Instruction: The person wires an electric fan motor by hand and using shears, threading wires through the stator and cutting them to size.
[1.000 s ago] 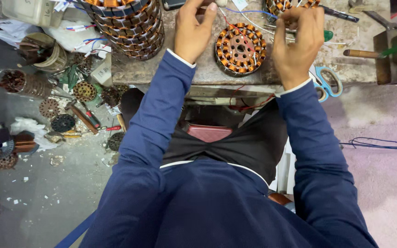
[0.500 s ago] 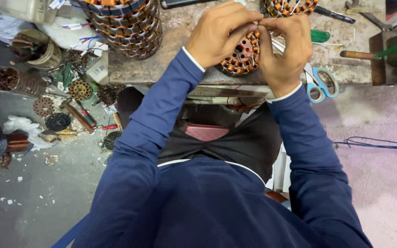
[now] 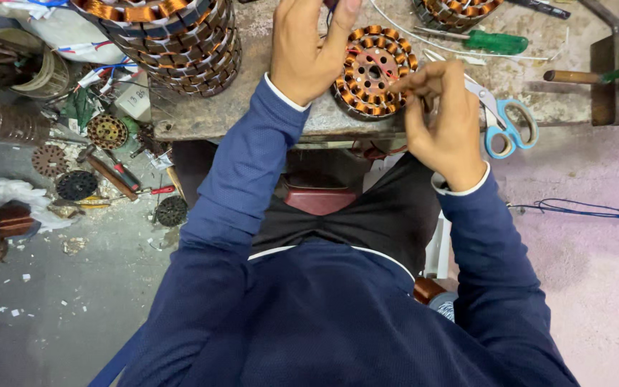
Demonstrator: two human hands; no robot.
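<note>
The left hand (image 3: 308, 54) clamps the copper-wound stator (image 3: 371, 72) at the tabletop's (image 3: 252, 115) near edge. The right hand's (image 3: 444, 118) pinched fingers could snag and tear a winding, or nudge it off

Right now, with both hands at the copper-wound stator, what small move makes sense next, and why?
Probably draw the right hand slightly outward to tighten whatever its pinched fingertips hold at the stator rim. The left hand already steadies the stator flat on the workbench, and the scissors lie untouched beside it.
</note>
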